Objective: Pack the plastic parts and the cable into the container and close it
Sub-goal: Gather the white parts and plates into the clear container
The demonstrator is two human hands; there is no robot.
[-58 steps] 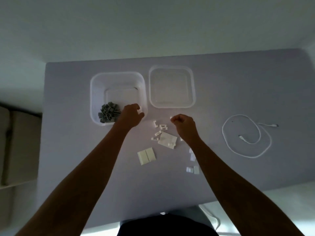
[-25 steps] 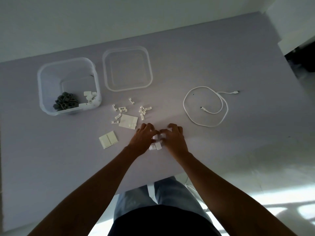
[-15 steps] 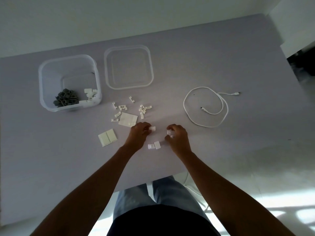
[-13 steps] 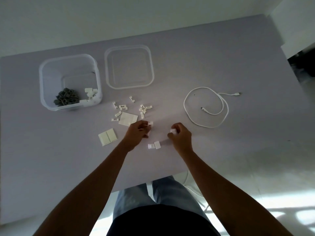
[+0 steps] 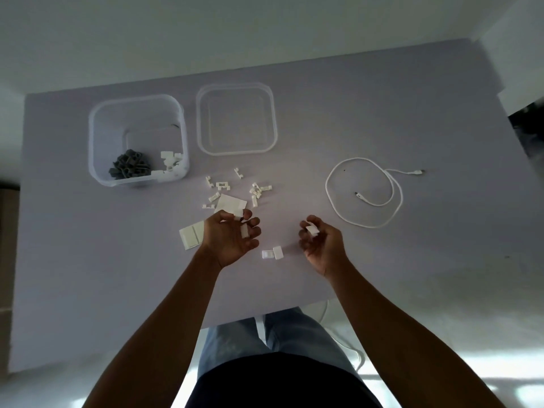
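Left hand (image 5: 232,240) palm-up, fingers (image 5: 253,231) curled round white pieces; right hand (image 5: 322,244) palm-up, fingers pinching white piece.

— Items outside the work scope?
— Flat pale lilac table (image 5: 382,275). Brown furniture (image 5: 7,260) beyond its left edge. Thin white floor cord (image 5: 324,312) below its near edge. Dark patch (image 5: 530,125), unidentifiable, off its far right corner.

Left hand (image 5: 232,240) and right hand (image 5: 322,244) turned palm-up, lifted, each holding white parts.
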